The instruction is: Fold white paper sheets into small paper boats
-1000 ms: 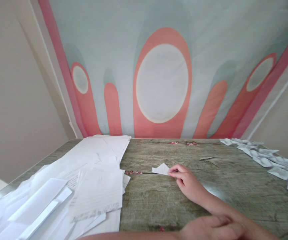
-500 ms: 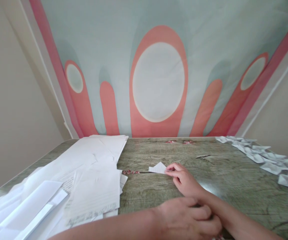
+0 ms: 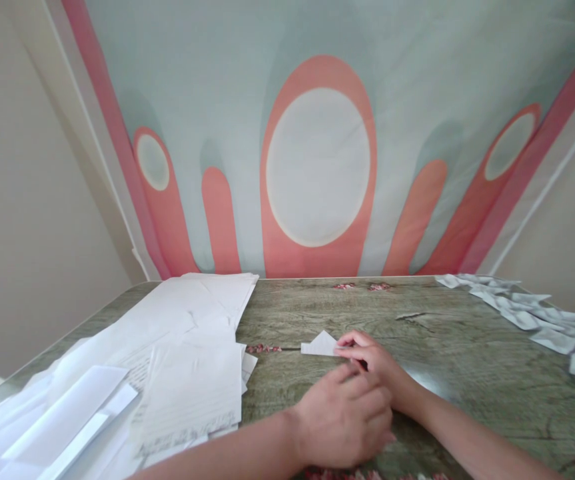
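Note:
A small white folded paper (image 3: 322,344), with a peaked top and a flat strip along its base, lies on the wood-patterned table. My right hand (image 3: 367,357) pinches its right end between thumb and fingers. Just in front of it, my left hand (image 3: 344,417) hovers with bent, closed fingers and its back toward me. It overlaps part of my right hand and wrist in view. No paper shows in the left hand, though its palm side is hidden.
Loose white sheets (image 3: 192,373), some with writing, cover the table's left side. Narrow folded strips (image 3: 67,413) lie on them at the front left. Several folded paper pieces (image 3: 517,307) form rows along the right edge. A patterned backdrop (image 3: 317,167) rises behind the table (image 3: 447,347).
My left hand has moved left and up, from over my right forearm to just in front of my right hand. The right hand still pinches the folded paper. The view has shifted slightly.

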`<state>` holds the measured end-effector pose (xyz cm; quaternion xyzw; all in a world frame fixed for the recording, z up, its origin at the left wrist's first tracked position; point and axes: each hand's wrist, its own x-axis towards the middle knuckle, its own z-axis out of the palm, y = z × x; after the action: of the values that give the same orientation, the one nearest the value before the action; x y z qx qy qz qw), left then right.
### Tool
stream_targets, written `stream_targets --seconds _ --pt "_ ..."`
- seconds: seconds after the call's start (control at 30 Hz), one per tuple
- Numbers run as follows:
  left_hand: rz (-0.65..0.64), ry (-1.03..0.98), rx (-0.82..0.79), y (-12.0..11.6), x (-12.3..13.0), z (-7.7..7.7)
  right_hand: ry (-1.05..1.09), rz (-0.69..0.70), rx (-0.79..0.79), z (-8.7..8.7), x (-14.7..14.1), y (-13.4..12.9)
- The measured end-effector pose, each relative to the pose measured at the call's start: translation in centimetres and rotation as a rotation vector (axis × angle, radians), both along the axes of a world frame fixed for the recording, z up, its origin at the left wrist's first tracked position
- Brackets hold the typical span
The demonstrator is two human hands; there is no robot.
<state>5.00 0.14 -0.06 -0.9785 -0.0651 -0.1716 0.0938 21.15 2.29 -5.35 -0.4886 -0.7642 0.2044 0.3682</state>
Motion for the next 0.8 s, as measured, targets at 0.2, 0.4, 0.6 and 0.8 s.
stream_targets --seconds 0.2,0.4,0.6,0.8 --pt "0.739 -0.183 -0.434 4.0 -1.5 -0.6 0.033 -0.033 0.039 0.5 0.0 -0.4" --pt "0.801 -0.223 -0.572 5.7 -2.5 -2.5 0.004 -0.114 0.059 -0.2 0.2 0.0" --pt "0.752 -0.298 -0.655 6.0 -2.6 -3.2 -0.02 -0.092 0.053 -0.2 0.2 -0.1" --pt "0.691 -0.416 -0.72 6.4 -2.7 -3.3 0.011 -0.095 0.039 0.2 0.0 -0.3"
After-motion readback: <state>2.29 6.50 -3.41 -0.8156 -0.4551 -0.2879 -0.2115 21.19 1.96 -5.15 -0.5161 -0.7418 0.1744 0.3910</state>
